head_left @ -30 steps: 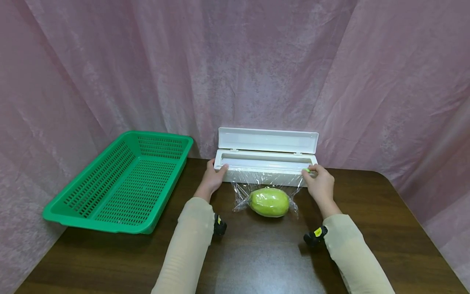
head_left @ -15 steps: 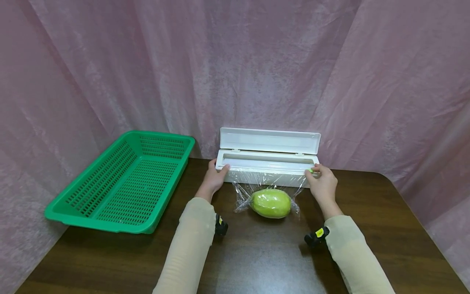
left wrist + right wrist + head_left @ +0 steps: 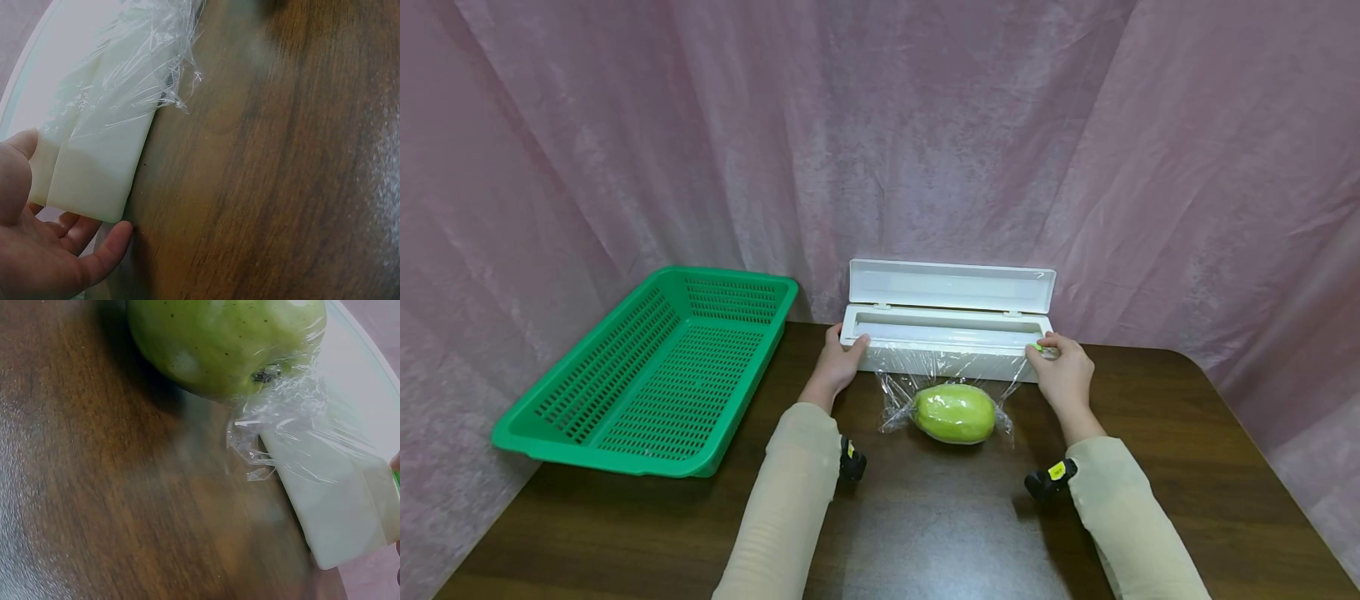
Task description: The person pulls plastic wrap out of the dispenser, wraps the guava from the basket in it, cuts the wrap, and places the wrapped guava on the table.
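Note:
A white cling film dispenser (image 3: pixel 951 361) stands at the table's back edge with its lid raised. My left hand (image 3: pixel 837 367) grips its left end, thumb on the top edge; in the left wrist view the fingers (image 3: pixel 112 247) reach round the end. At the right end my right hand (image 3: pixel 1063 375) pinches a small green slider cutter (image 3: pixel 1038 347) on the front rail. In front lies an oblong green fruit (image 3: pixel 955 413), like a melon, wrapped in clear cling film (image 3: pixel 895 404) that runs up to the box. Most of the right hand is outside the right wrist view.
A green perforated plastic basket (image 3: pixel 707 467) stands to the left on the brown wooden table (image 3: pixel 925 533). A pink curtain (image 3: pixel 955 133) hangs right behind the table.
My right hand has moved slightly to the right along the box with the slider cutter. The left hand keeps its grip, and the fruit lies in the same place.

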